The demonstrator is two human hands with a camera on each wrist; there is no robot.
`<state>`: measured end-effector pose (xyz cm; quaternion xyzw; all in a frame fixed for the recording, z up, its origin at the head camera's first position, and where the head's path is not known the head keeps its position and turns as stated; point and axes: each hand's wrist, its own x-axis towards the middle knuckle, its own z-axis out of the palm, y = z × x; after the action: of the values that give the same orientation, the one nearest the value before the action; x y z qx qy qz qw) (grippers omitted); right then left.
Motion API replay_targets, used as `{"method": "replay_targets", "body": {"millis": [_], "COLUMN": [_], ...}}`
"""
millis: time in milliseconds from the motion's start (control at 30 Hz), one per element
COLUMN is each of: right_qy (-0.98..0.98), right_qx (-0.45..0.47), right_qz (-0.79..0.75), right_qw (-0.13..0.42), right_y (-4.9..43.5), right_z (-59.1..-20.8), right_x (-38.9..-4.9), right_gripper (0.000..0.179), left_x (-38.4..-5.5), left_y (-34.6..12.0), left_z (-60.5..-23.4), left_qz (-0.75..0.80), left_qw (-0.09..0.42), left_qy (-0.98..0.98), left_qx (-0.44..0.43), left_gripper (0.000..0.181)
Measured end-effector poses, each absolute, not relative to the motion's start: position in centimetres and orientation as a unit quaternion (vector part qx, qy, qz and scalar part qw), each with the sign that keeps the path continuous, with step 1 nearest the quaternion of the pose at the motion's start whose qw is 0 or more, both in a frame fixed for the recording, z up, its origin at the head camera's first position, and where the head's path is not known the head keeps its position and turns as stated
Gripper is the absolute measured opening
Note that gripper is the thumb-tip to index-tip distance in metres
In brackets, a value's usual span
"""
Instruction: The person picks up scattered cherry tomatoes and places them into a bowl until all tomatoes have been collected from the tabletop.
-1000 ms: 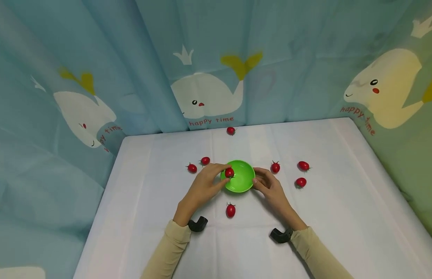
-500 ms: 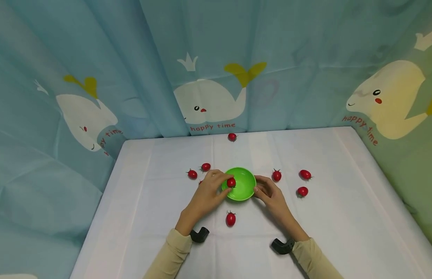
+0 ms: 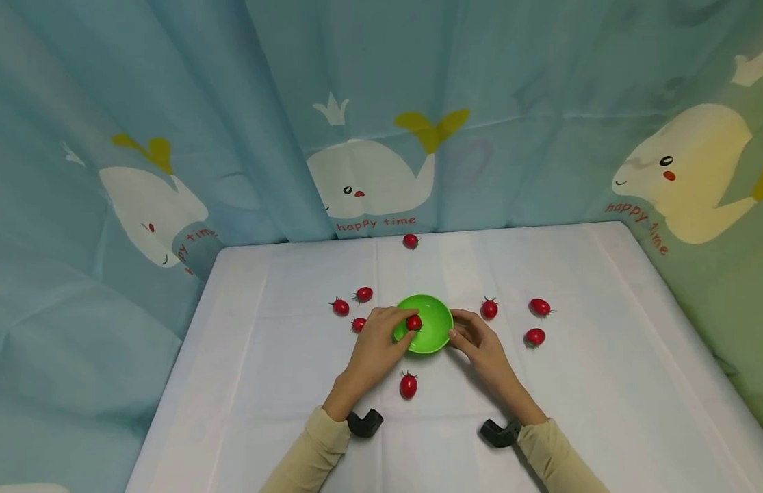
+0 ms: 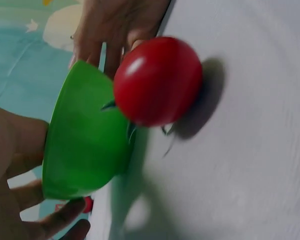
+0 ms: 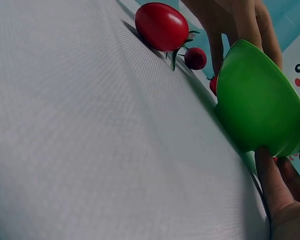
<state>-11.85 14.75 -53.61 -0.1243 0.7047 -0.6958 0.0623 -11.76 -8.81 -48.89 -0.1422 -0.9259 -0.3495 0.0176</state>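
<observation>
A small bright green bowl (image 3: 438, 322) stands mid-table. My left hand (image 3: 376, 342) pinches a cherry tomato (image 3: 414, 322) between thumb and fingertips, over the left part of the bowl's inside. On the other side, my right hand (image 3: 484, 347) holds the bowl by its right edge, thumb in front and fingers behind. The wrist views show the bowl's outer wall (image 5: 257, 107) between both hands, and the held tomato is hidden there. A single cherry tomato (image 3: 408, 385) lies in front of the bowl, looming large in the left wrist view.
Left of the bowl lie three cherry tomatoes, the nearest one (image 3: 358, 324) beside my left hand. Three more, including one (image 3: 489, 309) close to my right fingers, lie to the right. Another tomato (image 3: 410, 241) sits at the table's back edge, before a whale-print curtain (image 3: 369, 178).
My left hand has moved slightly right, carrying the tomato further over the bowl. A tomato it had covered now shows at its left. The right hand keeps its hold; the head view shifted a little.
</observation>
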Motion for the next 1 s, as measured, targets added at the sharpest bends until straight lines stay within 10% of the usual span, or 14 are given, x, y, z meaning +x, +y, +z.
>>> {"method": "replay_targets", "body": {"millis": [1000], "right_qy": [0.709], "right_qx": [-0.116], "right_qz": [-0.691], "right_qw": [0.077], "right_y": [14.9], "right_z": [-53.6], "right_x": [-12.0], "right_gripper": [0.044], "left_x": [-11.6], "left_y": [-7.6], "left_z": [-49.1], "left_qz": [-0.323], "left_qw": [-0.021], "left_qy": [-0.932], "left_qx": [-0.163], "left_gripper": [0.035]}}
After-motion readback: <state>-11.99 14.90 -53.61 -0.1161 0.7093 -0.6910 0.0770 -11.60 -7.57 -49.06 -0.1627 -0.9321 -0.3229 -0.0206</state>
